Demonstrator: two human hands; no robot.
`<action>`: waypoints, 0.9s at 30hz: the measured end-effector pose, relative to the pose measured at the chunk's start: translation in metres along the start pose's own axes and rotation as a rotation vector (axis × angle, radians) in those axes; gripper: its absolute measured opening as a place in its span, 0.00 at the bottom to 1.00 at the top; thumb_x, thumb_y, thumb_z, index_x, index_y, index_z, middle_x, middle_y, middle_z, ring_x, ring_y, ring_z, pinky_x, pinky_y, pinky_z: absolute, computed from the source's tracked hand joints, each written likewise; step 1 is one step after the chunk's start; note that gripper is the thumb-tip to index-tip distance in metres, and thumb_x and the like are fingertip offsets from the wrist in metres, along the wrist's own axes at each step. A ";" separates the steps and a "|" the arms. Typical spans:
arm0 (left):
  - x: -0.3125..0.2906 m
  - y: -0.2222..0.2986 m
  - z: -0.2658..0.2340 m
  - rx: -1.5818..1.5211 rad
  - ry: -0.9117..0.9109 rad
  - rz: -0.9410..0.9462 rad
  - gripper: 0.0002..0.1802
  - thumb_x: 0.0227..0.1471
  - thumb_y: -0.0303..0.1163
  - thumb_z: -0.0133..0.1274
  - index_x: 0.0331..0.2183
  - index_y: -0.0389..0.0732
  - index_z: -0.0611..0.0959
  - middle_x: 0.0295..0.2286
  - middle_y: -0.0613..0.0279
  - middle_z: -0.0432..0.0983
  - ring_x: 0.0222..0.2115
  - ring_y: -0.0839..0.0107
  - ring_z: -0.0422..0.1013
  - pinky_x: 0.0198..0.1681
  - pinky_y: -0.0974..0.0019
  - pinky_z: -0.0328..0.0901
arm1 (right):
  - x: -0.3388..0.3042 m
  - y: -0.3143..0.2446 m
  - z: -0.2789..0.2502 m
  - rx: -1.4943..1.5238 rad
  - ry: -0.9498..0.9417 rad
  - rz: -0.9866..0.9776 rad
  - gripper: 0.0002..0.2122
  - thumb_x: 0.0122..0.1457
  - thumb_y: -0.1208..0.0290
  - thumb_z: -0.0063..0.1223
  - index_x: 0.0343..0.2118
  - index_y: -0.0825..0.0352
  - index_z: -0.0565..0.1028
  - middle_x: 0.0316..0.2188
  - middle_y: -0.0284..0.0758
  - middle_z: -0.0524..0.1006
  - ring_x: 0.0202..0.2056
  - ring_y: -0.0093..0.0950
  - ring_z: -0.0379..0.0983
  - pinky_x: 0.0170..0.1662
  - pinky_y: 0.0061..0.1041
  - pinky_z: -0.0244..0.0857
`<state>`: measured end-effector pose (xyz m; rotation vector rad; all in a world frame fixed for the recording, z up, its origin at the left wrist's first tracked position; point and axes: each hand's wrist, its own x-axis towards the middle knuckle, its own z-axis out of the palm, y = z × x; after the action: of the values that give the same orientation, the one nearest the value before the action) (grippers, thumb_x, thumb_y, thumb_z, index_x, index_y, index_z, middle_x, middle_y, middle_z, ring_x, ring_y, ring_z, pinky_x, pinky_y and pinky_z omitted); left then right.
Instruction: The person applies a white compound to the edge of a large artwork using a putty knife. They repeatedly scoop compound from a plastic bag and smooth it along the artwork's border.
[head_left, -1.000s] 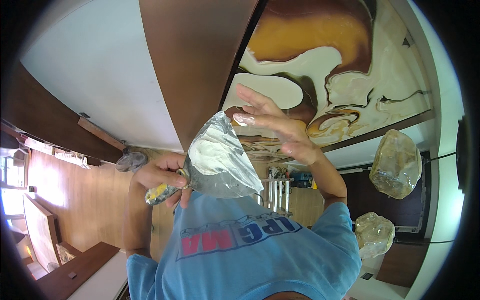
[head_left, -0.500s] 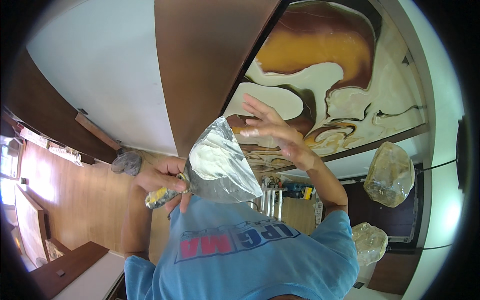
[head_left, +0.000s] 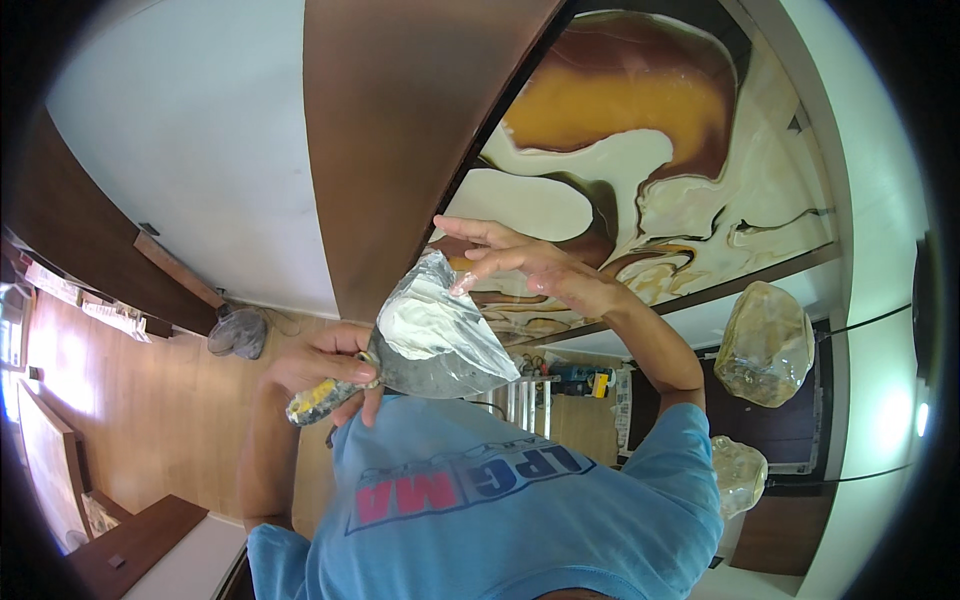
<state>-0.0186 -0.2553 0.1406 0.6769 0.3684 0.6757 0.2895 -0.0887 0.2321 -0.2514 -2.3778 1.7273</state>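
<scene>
My left hand (head_left: 335,370) grips the handle of a wide putty knife (head_left: 430,372), whose grip is grey and yellow. A mound of white putty (head_left: 415,322) lies spread over its flat metal blade. Above the blade's right edge is my right hand (head_left: 525,265), with its fingers stretched and apart. One lower fingertip there is at the blade's edge; whether it touches the putty I cannot tell. Behind this hand are a brown panel (head_left: 400,130) and a glossy marbled panel (head_left: 590,110) in cream, amber and dark red.
Two clear, rock-shaped lamps (head_left: 765,345) hang on black cords at the right. A metal ladder (head_left: 528,403) stands below, near a blue power tool (head_left: 575,380). A fan (head_left: 238,332) stands at the left on the wood-look floor (head_left: 150,370).
My right hand has moved left and slightly down, bringing its fingers closer to the blade. The putty mound looks smaller and reshaped. My left hand keeps its grip.
</scene>
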 end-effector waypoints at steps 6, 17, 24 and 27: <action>-0.007 -0.017 -0.015 0.047 0.134 0.037 0.18 0.58 0.34 0.58 0.44 0.29 0.79 0.25 0.38 0.81 0.13 0.65 0.73 0.17 0.68 0.66 | 0.004 -0.042 -0.020 -0.138 -0.085 0.074 0.32 0.69 0.41 0.39 0.53 0.68 0.80 0.70 0.52 0.58 0.71 0.48 0.53 0.70 0.54 0.47; -0.019 -0.071 -0.076 -0.034 0.192 0.168 0.14 0.61 0.27 0.54 0.46 0.30 0.80 0.27 0.39 0.83 0.18 0.63 0.76 0.21 0.64 0.70 | 0.081 -0.239 -0.108 -2.356 0.376 0.495 0.35 0.56 0.70 0.55 0.70 0.62 0.61 0.31 0.40 0.81 0.30 0.40 0.80 0.34 0.39 0.75; -0.015 -0.092 -0.093 0.044 0.172 0.058 0.11 0.62 0.28 0.52 0.41 0.29 0.80 0.29 0.43 0.84 0.20 0.64 0.76 0.24 0.64 0.71 | 0.124 -0.236 -0.156 -2.559 0.352 0.827 0.35 0.59 0.70 0.54 0.71 0.68 0.58 0.30 0.41 0.84 0.30 0.38 0.83 0.33 0.36 0.76; -0.016 -0.091 -0.099 0.083 0.087 0.029 0.13 0.63 0.29 0.51 0.44 0.29 0.81 0.30 0.44 0.84 0.21 0.65 0.77 0.25 0.64 0.71 | 0.129 -0.232 -0.170 -2.699 0.327 0.760 0.34 0.59 0.72 0.53 0.70 0.71 0.59 0.31 0.39 0.84 0.30 0.35 0.83 0.31 0.34 0.76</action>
<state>-0.0400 -0.2746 0.0084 0.7349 0.4694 0.7220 0.2020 0.0280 0.5112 -1.3149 -2.2066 -2.2249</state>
